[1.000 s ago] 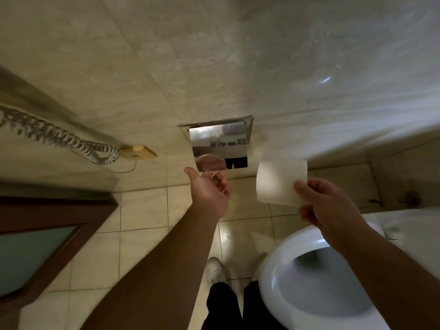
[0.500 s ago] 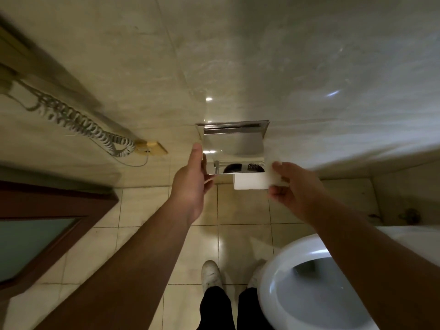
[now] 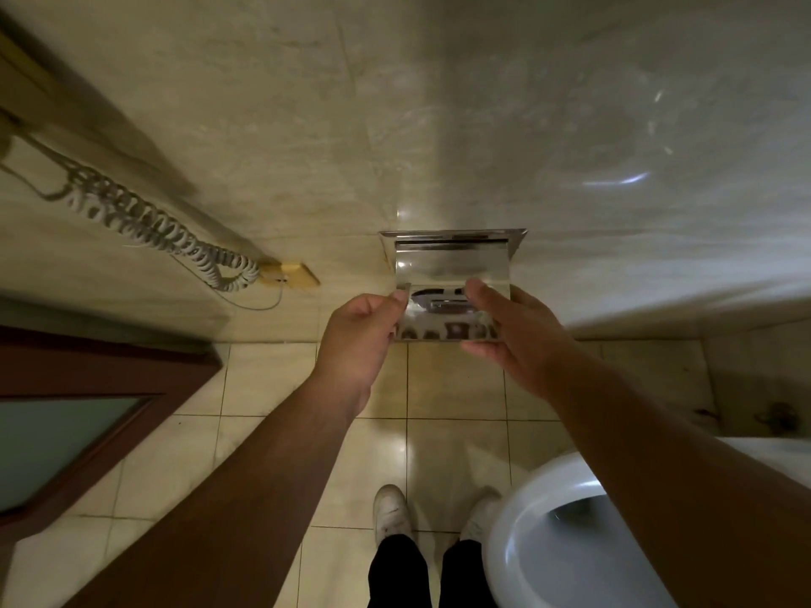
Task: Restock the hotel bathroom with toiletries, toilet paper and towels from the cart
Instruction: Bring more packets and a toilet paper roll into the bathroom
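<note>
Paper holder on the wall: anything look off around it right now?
Nothing stands out. Both hands, left hand and right hand, hold the shiny metal flap of the paper holder lifted. No roll shows. The floor looks dry.

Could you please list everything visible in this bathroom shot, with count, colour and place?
Toilet paper holder: one, chrome, recessed in the wall at centre.
Holder flap: one, mirror-finish, lifted outward, held at both lower corners.
Coiled phone cord: one, pale grey, along the wall at left.
Wall socket: one, yellowish, at the cord's lower end.
Door: one, brown frame with frosted pane, lower left.
Toilet bowl: one, white, lower right.
Floor tiles: cream, below.
Shoes: two, white, bottom centre.
Left hand: grip on the flap's left corner.
Right hand: grip on the flap's right corner.
</note>
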